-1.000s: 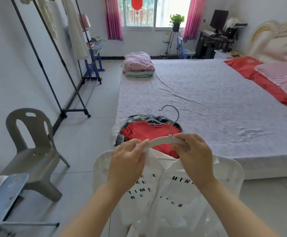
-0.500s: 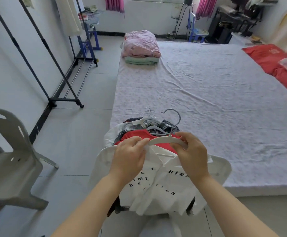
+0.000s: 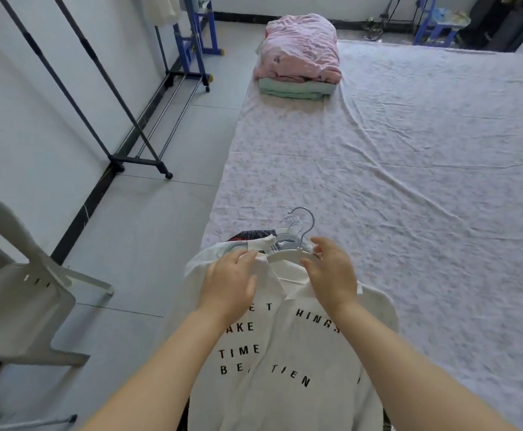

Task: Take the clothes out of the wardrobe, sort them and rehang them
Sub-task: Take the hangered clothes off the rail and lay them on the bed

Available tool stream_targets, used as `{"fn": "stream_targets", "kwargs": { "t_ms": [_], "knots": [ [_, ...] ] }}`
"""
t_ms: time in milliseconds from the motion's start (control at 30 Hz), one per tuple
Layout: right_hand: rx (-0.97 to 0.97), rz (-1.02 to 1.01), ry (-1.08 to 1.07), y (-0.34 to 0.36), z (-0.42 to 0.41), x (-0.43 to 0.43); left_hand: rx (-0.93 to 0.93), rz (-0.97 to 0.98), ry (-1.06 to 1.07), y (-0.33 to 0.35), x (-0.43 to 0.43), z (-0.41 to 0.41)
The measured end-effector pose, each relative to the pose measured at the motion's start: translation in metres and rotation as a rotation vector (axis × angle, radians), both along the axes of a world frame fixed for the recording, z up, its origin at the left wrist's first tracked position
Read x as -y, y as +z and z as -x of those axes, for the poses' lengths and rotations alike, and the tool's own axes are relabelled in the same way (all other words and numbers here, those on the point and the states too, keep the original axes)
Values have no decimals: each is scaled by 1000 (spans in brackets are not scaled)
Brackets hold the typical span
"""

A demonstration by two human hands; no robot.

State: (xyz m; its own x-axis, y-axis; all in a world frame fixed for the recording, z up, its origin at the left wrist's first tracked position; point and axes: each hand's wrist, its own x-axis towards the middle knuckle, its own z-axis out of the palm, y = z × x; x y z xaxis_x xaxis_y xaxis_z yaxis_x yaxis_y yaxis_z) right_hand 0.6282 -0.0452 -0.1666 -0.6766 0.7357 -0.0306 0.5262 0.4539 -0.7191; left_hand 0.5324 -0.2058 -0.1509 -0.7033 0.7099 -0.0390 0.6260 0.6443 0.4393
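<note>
A white T-shirt (image 3: 285, 353) with black lettering lies on its white hanger (image 3: 285, 255), spread over a pile of hung clothes at the near corner of the bed (image 3: 409, 181). Several metal hanger hooks (image 3: 303, 219) and a bit of dark plaid cloth (image 3: 251, 236) stick out from under it. My left hand (image 3: 229, 284) rests flat on the shirt's left shoulder, fingers straight. My right hand (image 3: 331, 275) hovers at the hanger's right end with fingers and thumb spread loosely around it, not clamped.
A black clothes rack (image 3: 123, 157) on wheels stands along the left wall. A grey plastic chair (image 3: 20, 290) is at the near left. Folded pink and green quilts (image 3: 300, 54) sit on the bed's far corner. Blue stools stand at the back.
The shirt on its hanger has gone down onto the pile, covering the red garment. Both hands have loosened from the hanger; the left now lies flat. My view has tilted downward.
</note>
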Motion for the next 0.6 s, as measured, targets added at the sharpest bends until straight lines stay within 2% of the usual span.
{"fn": "stream_targets", "kwargs": {
  "t_ms": [100, 267, 600],
  "knots": [
    [156, 12, 84, -19, 22, -27, 36, 88, 24, -12, -16, 12],
    [197, 54, 132, -39, 15, -40, 47, 189, 23, -27, -32, 21],
    [265, 82, -17, -32, -51, -47, 1, 161, -207, -8, -83, 7]
  ]
}}
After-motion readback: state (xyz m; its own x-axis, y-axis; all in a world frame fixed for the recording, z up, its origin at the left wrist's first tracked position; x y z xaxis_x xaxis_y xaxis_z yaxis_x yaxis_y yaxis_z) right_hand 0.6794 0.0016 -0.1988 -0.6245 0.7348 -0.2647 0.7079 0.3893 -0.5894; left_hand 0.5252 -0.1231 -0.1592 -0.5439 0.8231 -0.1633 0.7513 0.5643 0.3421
